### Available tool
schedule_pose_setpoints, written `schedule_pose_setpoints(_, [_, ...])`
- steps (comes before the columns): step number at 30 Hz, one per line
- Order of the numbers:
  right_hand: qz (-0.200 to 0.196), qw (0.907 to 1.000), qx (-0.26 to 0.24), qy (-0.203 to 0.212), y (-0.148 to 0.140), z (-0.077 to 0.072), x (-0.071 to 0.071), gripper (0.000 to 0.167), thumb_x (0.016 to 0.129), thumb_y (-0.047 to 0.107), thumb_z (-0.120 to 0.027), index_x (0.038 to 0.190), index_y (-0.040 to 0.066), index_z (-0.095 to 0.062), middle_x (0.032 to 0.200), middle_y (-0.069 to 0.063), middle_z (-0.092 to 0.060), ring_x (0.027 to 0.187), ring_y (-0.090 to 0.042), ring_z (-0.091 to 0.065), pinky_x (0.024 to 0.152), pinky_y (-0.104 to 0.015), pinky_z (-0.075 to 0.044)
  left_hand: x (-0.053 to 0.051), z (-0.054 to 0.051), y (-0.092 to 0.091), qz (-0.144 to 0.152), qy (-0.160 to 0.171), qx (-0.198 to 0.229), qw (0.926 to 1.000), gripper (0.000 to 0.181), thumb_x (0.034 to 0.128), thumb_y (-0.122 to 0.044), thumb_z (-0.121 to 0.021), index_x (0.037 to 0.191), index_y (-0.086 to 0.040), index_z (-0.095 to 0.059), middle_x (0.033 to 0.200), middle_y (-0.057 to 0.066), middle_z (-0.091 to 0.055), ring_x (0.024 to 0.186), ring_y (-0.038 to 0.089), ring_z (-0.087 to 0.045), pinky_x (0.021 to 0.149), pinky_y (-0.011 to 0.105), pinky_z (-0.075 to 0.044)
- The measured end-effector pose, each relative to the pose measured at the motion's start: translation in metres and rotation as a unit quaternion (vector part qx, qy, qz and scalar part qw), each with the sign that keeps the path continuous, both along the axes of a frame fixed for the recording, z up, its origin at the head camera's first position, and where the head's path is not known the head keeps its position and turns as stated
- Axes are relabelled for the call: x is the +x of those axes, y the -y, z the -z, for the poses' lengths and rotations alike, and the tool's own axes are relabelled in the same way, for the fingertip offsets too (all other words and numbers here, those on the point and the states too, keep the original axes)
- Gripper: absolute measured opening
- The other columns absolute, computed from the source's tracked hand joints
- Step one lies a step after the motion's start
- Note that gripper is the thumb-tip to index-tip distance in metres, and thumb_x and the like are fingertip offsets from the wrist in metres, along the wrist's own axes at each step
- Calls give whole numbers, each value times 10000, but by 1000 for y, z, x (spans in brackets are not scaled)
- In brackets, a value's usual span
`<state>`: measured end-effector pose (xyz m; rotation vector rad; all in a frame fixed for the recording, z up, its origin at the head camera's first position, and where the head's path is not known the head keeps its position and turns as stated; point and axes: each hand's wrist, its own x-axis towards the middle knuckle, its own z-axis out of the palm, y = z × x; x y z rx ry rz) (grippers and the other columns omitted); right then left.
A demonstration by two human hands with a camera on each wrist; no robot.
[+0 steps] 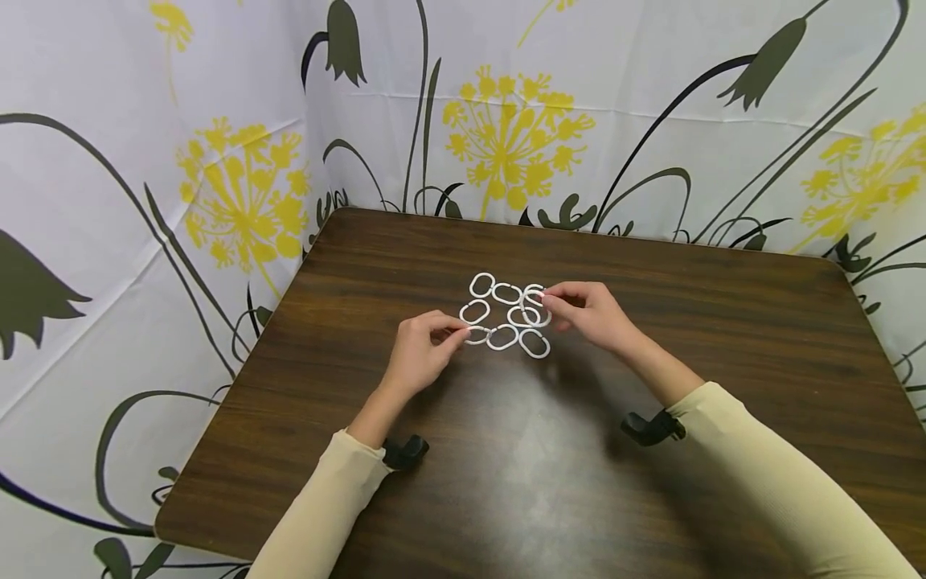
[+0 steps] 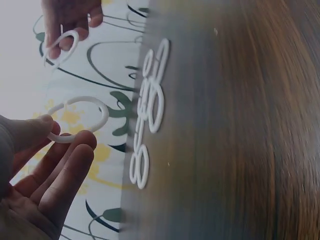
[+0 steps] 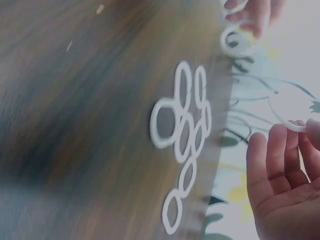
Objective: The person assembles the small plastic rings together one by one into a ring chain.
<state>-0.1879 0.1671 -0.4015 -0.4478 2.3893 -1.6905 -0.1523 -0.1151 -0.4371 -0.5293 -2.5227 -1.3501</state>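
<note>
Your left hand (image 1: 423, 351) has its fingers (image 2: 70, 167) clamped on a white ring (image 2: 105, 113); your right hand (image 1: 596, 319) pinches a second ring (image 3: 289, 125). Both rise above the tabletop (image 1: 535, 474), well apart, while the other rings (image 2: 153, 84) lie there in a close group, some touching.

A: What hangs beyond the surface (image 1: 521, 466)?
B: White fabric (image 1: 394, 129), printed with yellow umbels (image 1: 511, 145) and drooping grey-green bellflowers (image 1: 345, 40).
A: And the surface itself?
B: Dark brown woodgrain, 3 rounded corners in view and a pale sheen.
</note>
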Motion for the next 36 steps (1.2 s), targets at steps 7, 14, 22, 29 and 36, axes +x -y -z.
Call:
schedule_pose_setpoints(7, [-229,9840,-942,1496,17,-2,8,272,969,101,-617,1164,-88,-630,875,-131,-655,751,-214,-631,752,-444,-577,1,-7,-10,290,681,758,9944,60,866,-65,-751,904,-20,-761,814,28,-711,687,150,-696,599,310,-550])
schedule_pose_setpoints(14, [-220,9740,-1152,1938,26,4,10,300,967,111,-622,1165,-115,-617,902,-162,-643,728,-169,-626,705,-367,-586,2,-9,-21,563,857,1060,9891,80,850,16,-735,927,38,-740,860,82,-719,723,162,-704,626,261,-559])
schedule_pose_setpoints(22, [-78,9758,-947,1969,29,5,9,287,964,91,-613,1137,-138,-623,840,-108,-658,690,-153,-636,732,-429,-583,0,-10,-21,620,931,1231,9861,106,850,20,-732,951,52,-730,898,121,-719,760,190,-709,650,270,-566])
schedule_pose_setpoints(29, [35,9749,-719,2108,32,6,10,310,952,65,-615,1139,-182,-593,772,-104,-655,657,-141,-642,680,-373,-589,1,-12,-23,642,1335,1538,9769,119,856,32,-721,971,60,-726,923,177,-717,789,264,-711,632,233,-545])
schedule_pose_setpoints(36, [189,9775,-700,1981,37,8,12,242,939,54,-637,1077,-145,-644,734,-72,-651,631,-136,-642,655,-366,-590,4,-18,-28,849,1728,1976,9612,141,883,49,-681,1004,120,-692,959,315,-673,809,403,-687,680,322,-580])
